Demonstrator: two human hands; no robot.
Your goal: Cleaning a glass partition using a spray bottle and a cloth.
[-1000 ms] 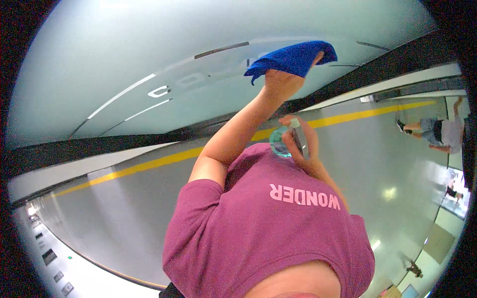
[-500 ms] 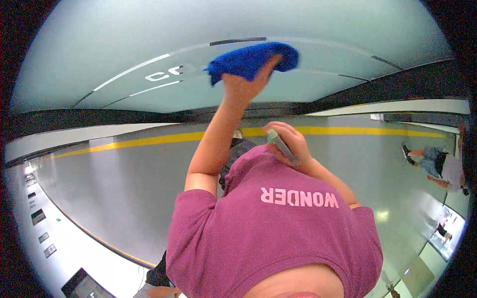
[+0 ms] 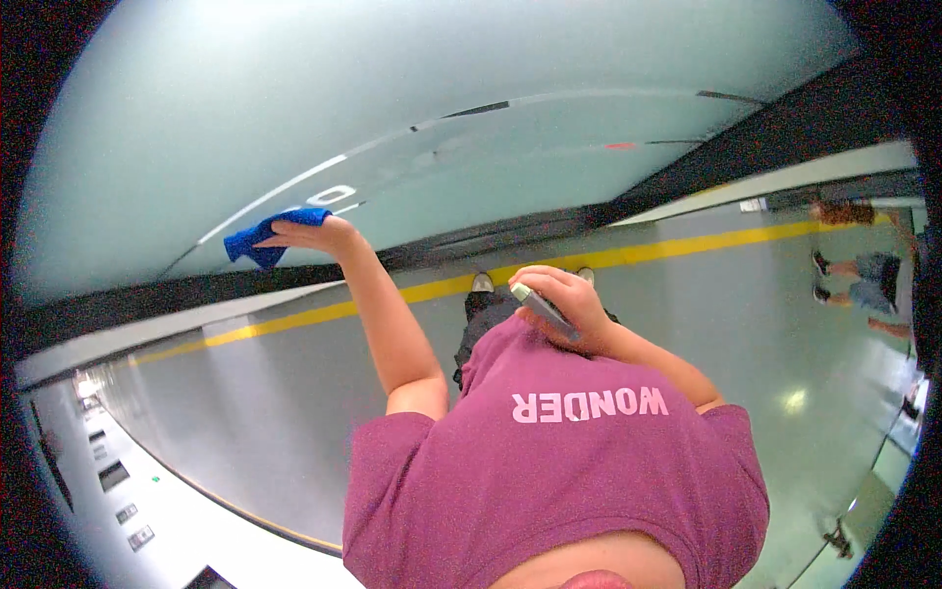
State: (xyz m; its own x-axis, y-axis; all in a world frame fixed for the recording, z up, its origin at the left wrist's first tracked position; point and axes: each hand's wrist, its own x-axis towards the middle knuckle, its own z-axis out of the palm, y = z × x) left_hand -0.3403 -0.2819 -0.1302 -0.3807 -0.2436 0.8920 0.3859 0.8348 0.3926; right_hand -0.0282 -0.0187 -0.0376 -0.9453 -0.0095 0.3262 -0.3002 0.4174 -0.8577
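Note:
My left hand (image 3: 312, 236) is raised and shut on a blue cloth (image 3: 257, 242), pressing it against a pale greenish wall panel (image 3: 471, 108) at the left. My right hand (image 3: 567, 306) is held close to my chest, over my magenta shirt (image 3: 549, 471). It grips a small pale grey-green bottle (image 3: 537, 300), of which only part shows between the fingers. My shoes (image 3: 483, 283) show on the floor below.
A grey glossy floor (image 3: 746, 324) with a yellow line (image 3: 687, 247) runs along the dark base of the wall. Another person (image 3: 863, 267) is at the far right. A pale counter with small dark panels (image 3: 118, 481) lies at the lower left.
My left hand has swept the blue cloth across the wall panel from the upper right to the left and downward. My right hand stayed near my chest with the bottle.

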